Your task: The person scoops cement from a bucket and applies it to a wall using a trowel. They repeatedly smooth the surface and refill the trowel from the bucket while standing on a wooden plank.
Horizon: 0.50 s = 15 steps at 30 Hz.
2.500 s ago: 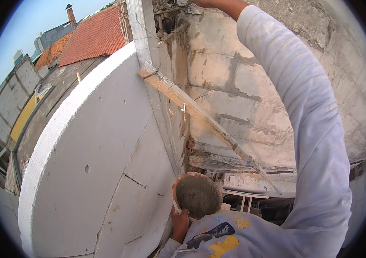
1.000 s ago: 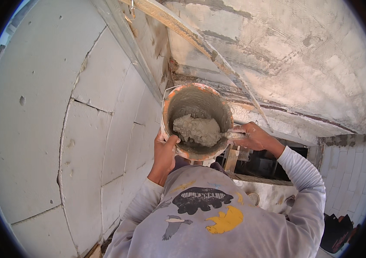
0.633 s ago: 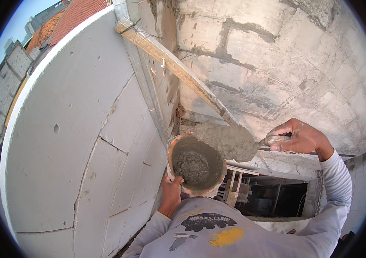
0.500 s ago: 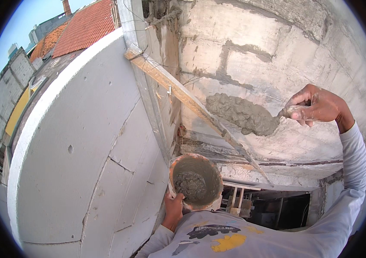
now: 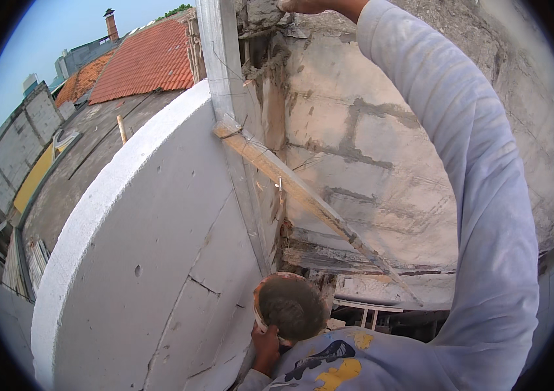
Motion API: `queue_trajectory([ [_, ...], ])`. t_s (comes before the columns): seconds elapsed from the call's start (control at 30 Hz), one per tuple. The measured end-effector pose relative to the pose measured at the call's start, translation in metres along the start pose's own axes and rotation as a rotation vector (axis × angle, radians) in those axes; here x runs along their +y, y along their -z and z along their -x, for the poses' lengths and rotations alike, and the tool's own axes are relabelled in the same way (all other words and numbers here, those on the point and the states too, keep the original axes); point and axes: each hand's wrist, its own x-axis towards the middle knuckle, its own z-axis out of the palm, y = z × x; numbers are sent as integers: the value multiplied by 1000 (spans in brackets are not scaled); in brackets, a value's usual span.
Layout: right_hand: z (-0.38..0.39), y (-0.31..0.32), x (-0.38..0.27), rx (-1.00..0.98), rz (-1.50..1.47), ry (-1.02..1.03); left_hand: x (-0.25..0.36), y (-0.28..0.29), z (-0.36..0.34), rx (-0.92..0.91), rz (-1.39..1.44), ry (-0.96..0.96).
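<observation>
Low in the head view, my left hand grips the rim of a round bucket containing dark grey mortar. At the top edge my raised right hand is curled beside a lump of grey mortar at the head of the corner between walls; whatever its fingers hold is cropped out or hidden. Below it are a vertical metal-grey post with wires and a diagonal timber brace crossing toward the lower right.
A pale block wall with a thick top edge rises at my left, with roofs and a chimney beyond it. A mortar-jointed wall faces me. A light wooden frame lies low beside the bucket.
My right hand has lifted a trowel heaped with mortar out of the bucket and up to the top of the corner. The bucket stays low in my left hand; the view has tilted upward.
</observation>
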Motion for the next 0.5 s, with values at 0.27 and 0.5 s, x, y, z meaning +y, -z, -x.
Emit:
queue_trajectory([
  [0.27, 89, -38, 39, 358, -272, -201, 7, -17, -2, -61, -187, 17],
  [0.5, 387, -54, -21, 170, -1133, -628, -40, 1, -21, 26, -373, -75],
])
